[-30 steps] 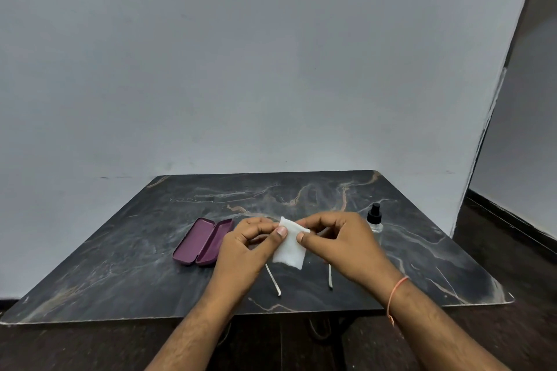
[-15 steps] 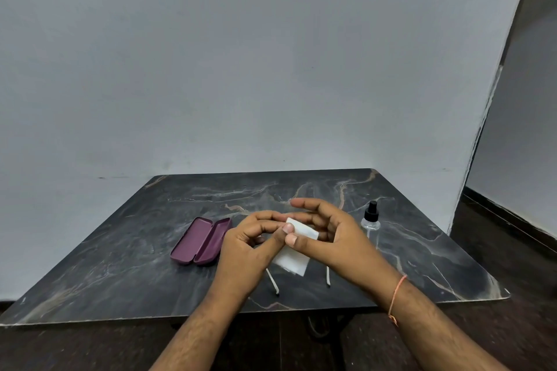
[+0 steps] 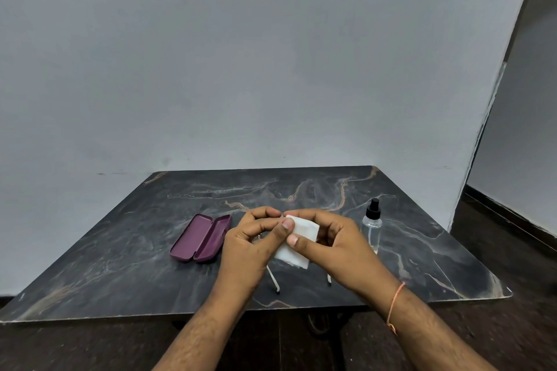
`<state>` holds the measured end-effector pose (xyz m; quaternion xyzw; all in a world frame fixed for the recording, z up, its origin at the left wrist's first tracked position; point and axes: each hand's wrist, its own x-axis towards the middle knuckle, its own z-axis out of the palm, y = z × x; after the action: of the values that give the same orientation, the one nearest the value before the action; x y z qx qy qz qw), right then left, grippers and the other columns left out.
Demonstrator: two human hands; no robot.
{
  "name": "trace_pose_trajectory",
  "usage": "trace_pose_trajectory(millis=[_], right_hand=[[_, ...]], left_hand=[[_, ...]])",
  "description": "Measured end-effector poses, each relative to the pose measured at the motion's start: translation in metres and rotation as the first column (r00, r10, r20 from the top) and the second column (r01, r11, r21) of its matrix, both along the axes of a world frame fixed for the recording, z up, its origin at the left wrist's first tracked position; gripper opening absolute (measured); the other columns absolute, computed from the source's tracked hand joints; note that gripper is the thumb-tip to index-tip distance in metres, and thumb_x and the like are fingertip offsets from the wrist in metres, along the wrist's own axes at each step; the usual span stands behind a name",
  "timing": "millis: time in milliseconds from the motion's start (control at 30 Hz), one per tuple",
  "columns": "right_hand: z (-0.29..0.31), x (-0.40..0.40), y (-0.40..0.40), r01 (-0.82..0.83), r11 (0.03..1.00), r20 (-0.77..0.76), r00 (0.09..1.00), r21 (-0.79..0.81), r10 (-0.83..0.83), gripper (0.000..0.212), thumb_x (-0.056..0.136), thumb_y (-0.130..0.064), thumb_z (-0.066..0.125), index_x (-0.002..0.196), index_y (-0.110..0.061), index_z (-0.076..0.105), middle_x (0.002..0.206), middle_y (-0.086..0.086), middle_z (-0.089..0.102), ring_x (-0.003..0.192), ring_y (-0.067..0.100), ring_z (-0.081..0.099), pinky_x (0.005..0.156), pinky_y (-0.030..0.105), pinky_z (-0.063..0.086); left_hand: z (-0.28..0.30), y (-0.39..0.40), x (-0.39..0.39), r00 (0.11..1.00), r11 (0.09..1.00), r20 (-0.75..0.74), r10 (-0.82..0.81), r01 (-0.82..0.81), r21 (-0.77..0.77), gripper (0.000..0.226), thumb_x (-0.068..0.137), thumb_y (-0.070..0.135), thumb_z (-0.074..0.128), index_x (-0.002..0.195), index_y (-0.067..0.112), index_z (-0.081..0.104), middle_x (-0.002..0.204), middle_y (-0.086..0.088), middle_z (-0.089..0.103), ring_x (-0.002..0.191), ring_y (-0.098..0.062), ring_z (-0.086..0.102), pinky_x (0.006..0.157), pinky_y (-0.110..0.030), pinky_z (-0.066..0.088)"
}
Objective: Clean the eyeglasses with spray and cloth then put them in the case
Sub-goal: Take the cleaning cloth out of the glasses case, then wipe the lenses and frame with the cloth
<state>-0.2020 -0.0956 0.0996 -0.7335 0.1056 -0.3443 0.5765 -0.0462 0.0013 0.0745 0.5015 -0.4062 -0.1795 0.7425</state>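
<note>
Glossy marble-look table, matt cloth

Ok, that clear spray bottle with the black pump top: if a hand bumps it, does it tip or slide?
The clear spray bottle with the black pump top stands tall and narrow, so it probably tips rather than slides. It looks like thin plastic, likely light. The dark marble-patterned table looks smooth, so some skidding is possible.

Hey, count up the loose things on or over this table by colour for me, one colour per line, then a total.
Purple: 1, the open eyeglass case
White: 1, the cloth, pinched in both hands
Clear with a black top: 1, the spray bottle
Light, thin-framed: 1, the eyeglasses, mostly hidden behind the hands, only the temple arms showing
Total: 4
</note>
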Motion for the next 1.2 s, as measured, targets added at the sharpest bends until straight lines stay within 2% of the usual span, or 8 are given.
trace_pose_trajectory(millis=[433, 533, 633, 767, 867, 967, 1100, 1200], right_hand=[[-0.024, 0.017, 0.009, 0.099, 0.955, -0.025, 0.995, 0.279, -0.096, 0.019, 0.101, -0.002, 0.072, 0.114, -0.012, 0.081, 0.099, 0.019, 0.084, 0.085, 0.019, 0.079, 0.066, 0.029, 0.066], [-0.028, 0.016, 0.002, 0.167, 0.930, -0.054, 0.986, 0.327, -0.158, 0.019, 0.101, -0.001, 0.071, 0.117, -0.008, 0.078, 0.094, 0.013, 0.085, 0.079, 0.016, 0.080, 0.063, 0.028, 0.067], [-0.031, 0.011, -0.008, 0.234, 0.912, -0.078, 0.972, 0.336, -0.221, 0.017, 0.103, -0.007, 0.070, 0.117, -0.013, 0.078, 0.096, 0.006, 0.086, 0.084, 0.015, 0.081, 0.065, 0.030, 0.068], [-0.038, 0.007, -0.019, 0.292, 0.899, -0.110, 0.956, 0.325, -0.271, 0.018, 0.105, -0.013, 0.070, 0.114, -0.024, 0.081, 0.098, -0.002, 0.085, 0.087, 0.013, 0.081, 0.064, 0.036, 0.069], [-0.045, 0.013, -0.023, 0.342, 0.912, -0.184, 0.935, 0.227, -0.304, 0.019, 0.105, -0.016, 0.070, 0.108, -0.031, 0.082, 0.096, -0.005, 0.084, 0.094, 0.021, 0.082, 0.063, 0.040, 0.069], [-0.052, 0.020, -0.029, 0.422, 0.903, -0.247, 0.869, -0.085, -0.429, 0.024, 0.103, -0.020, 0.071, 0.101, -0.042, 0.081, 0.088, -0.013, 0.081, 0.084, 0.010, 0.078, 0.070, 0.041, 0.069], [-0.056, 0.028, -0.029, 0.439, 0.810, -0.232, 0.805, -0.388, -0.547, 0.017, 0.099, -0.028, 0.071, 0.102, -0.045, 0.072, 0.092, -0.029, 0.077, 0.087, -0.009, 0.070, 0.070, 0.009, 0.049], [-0.057, 0.039, -0.030, 0.449, 0.768, -0.231, 0.774, -0.456, -0.590, 0.011, 0.099, -0.030, 0.071, 0.108, -0.037, 0.070, 0.090, -0.019, 0.079, 0.087, -0.004, 0.071, 0.070, 0.011, 0.050]], left_hand=[[-0.024, -0.015, 0.009, 0.987, 0.986, 0.022, 0.161, -0.160, -0.047, 0.022, 0.076, 0.041, 0.088, 0.093, 0.026, 0.089, 0.106, -0.003, 0.079, 0.098, -0.013, 0.077, 0.084, -0.022, 0.059], [-0.034, -0.013, 0.035, 0.928, 0.967, 0.306, 0.210, -0.243, 0.072, 0.017, 0.096, 0.035, 0.078, 0.113, 0.036, 0.080, 0.116, 0.012, 0.075, 0.104, -0.005, 0.072, 0.088, -0.016, 0.056], [-0.054, -0.004, 0.066, 0.716, 0.901, 0.680, 0.158, -0.386, 0.197, 0.041, 0.100, 0.009, 0.073, 0.132, 0.035, 0.068, 0.128, 0.026, 0.061, 0.108, 0.001, 0.065, 0.097, -0.013, 0.051], [-0.068, -0.005, 0.085, 0.591, 0.845, 0.806, 0.034, -0.447, 0.292, 0.055, 0.096, 0.013, 0.076, 0.143, 0.036, 0.062, 0.139, 0.023, 0.056, 0.115, 0.000, 0.062, 0.102, -0.024, 0.054], [-0.065, -0.014, 0.096, 0.555, 0.853, 0.832, 0.016, -0.441, 0.279, 0.053, 0.094, 0.018, 0.078, 0.141, 0.038, 0.065, 0.138, 0.023, 0.056, 0.109, -0.002, 0.064, 0.093, -0.023, 0.057], [-0.064, -0.024, 0.101, 0.527, 0.867, 0.850, -0.004, -0.422, 0.266, 0.045, 0.095, 0.026, 0.080, 0.137, 0.038, 0.069, 0.134, 0.023, 0.058, 0.098, 0.000, 0.066, 0.085, -0.024, 0.059], [-0.069, -0.029, 0.101, 0.509, 0.886, 0.861, 0.028, -0.411, 0.214, 0.037, 0.096, 0.033, 0.080, 0.132, 0.038, 0.072, 0.129, 0.023, 0.064, 0.086, 0.004, 0.069, 0.077, -0.025, 0.060], [-0.069, -0.028, 0.100, 0.480, 0.902, 0.875, 0.068, -0.405, 0.152, 0.021, 0.095, 0.031, 0.082, 0.115, 0.034, 0.080, 0.120, 0.021, 0.070, 0.088, 0.003, 0.070, 0.073, -0.025, 0.062]])
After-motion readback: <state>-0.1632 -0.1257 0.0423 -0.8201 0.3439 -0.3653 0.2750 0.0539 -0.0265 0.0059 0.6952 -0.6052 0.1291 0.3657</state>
